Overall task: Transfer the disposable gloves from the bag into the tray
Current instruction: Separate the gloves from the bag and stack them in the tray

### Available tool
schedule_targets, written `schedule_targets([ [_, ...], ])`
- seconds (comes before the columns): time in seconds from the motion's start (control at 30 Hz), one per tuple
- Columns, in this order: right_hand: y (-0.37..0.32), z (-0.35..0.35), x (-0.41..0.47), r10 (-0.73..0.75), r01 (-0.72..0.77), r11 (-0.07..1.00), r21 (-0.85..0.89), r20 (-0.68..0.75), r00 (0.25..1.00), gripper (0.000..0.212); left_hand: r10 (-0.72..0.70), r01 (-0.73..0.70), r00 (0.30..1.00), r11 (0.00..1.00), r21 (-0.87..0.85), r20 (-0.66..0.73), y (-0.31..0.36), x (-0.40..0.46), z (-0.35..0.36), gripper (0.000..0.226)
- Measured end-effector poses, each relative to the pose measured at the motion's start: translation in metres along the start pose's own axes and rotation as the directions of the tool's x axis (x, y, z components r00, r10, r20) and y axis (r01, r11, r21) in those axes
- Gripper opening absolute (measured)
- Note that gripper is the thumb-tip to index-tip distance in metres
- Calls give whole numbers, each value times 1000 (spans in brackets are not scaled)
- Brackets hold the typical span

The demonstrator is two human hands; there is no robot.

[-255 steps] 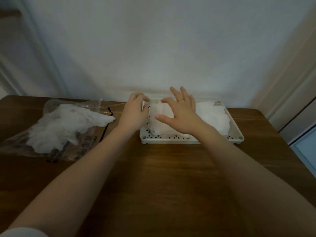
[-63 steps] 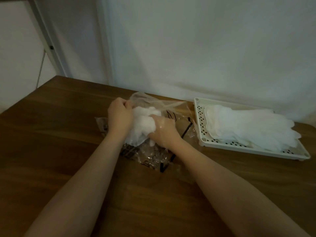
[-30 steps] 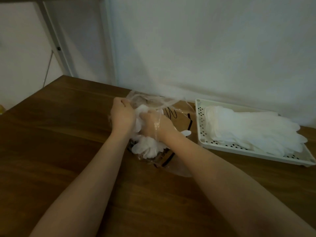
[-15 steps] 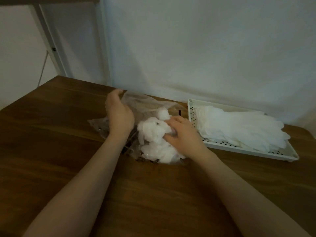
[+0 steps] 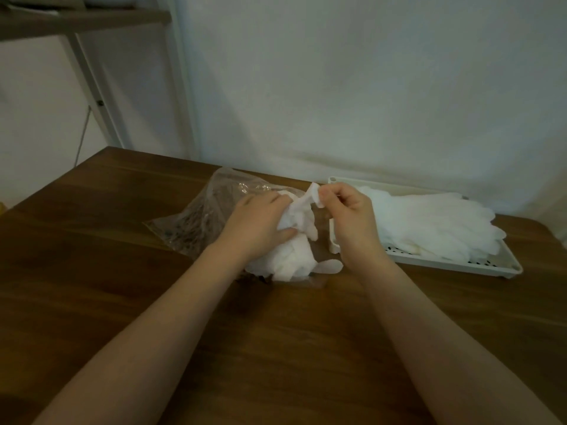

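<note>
From the head view, the left hand grips the glove bundle at the bag mouth on the worktop; the right hand pinches one glove's end. The tray lies at three o'clock, nearer the right hand, long axis left-right.

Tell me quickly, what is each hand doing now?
Left hand: grips the clump of gloves at the bag.
Right hand: pinches one glove, pulling it up.
</note>
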State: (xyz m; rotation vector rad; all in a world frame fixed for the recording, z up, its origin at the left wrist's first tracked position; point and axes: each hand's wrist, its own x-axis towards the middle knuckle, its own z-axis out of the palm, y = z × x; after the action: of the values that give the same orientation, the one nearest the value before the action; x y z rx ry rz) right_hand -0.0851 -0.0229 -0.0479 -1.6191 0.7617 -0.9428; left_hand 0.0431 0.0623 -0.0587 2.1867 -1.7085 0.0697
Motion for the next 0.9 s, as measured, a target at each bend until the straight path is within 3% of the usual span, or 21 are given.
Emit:
schedule_targets([
  [0.07,1,1,0,82,-80,994,73,-25,996,25,-33,35,998,999,30,-60,-1,3,1,40],
  [0.13,-1,-2,0,202,-175,952,253,-86,976,27,-86,91,994,994,67,-73,-3,5,2,35],
  [0.23,-8,-13,8,421,-277,753,597,-113,900,25,-239,234,971,957,173,6,-15,4,4,20],
  [0.3,-10,-20,11,498,-330,685,649,-87,863,23,-304,293,951,943,160,48,-20,2,6,28],
  [0.4,-2,-17,8,557,-472,603,644,84,826,33,-163,149,981,981,-125,-109,-6,0,5,31],
  [0.47,2,-12,5,585,-535,555,637,159,796,38,-75,-8,974,932,-362,-216,13,-3,0,34],
  [0.53,6,-10,6,580,-572,575,585,201,789,36,-18,-120,959,880,-460,-284,28,-9,-4,44],
  [0.57,5,-10,5,567,-569,604,558,202,799,33,44,-178,949,891,-418,-311,32,-10,-4,50],
  [0.67,5,-9,3,503,-540,645,540,231,833,29,244,-289,919,951,-110,-309,29,-7,9,50],
  [0.77,8,-12,1,422,-486,723,491,244,873,33,252,-255,929,967,27,-269,22,-2,16,38],
  [0.9,4,-22,4,479,-442,809,388,0,878,24,183,-244,929,957,-160,-321,14,-7,14,30],
])
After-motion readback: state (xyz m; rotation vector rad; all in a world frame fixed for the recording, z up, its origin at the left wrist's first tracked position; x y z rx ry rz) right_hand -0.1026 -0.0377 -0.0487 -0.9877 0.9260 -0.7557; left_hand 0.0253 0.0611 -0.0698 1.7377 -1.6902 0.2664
